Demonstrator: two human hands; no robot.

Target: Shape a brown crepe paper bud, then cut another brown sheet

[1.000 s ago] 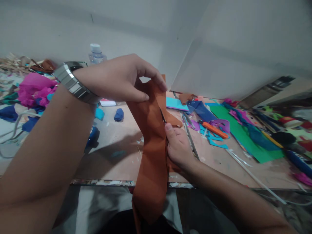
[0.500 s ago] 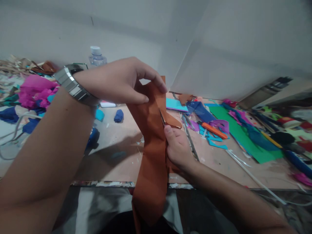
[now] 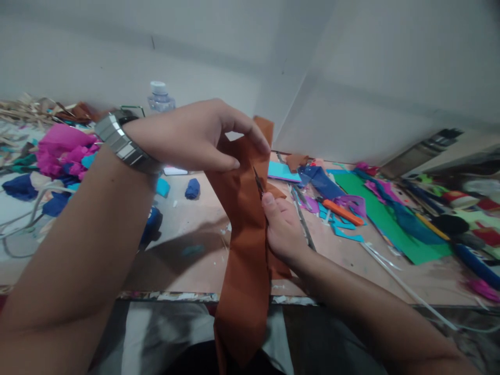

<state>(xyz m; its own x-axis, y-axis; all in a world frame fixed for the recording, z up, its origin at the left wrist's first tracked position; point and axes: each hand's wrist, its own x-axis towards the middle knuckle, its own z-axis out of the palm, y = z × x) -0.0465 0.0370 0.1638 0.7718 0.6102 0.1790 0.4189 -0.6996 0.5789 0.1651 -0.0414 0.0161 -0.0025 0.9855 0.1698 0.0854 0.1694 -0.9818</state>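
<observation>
A long sheet of brown paper (image 3: 247, 245) hangs in front of me, creased across its length and reaching below the table edge. My left hand (image 3: 211, 133) pinches its upper part between thumb and fingers. Lower on the right, my right hand (image 3: 287, 224) is closed round a pair of scissors (image 3: 258, 182); the handles are hidden in the fist. The blades lie against the paper, pointing up and left, by a cut along its right side. A flap of brown paper sticks out just above my right fist.
A plastic bottle (image 3: 161, 98) stands by the wall behind my left wrist. Left lie pink crumpled paper (image 3: 64, 148) and a blue wad (image 3: 192, 189). On the right are an orange box cutter (image 3: 344, 212), a green sheet (image 3: 422, 252), and many scraps.
The scissors' blades have moved up a little along the paper and more of them shows. The brown flap beside my right hand has shifted back and shows less. My left hand keeps its pinch.
</observation>
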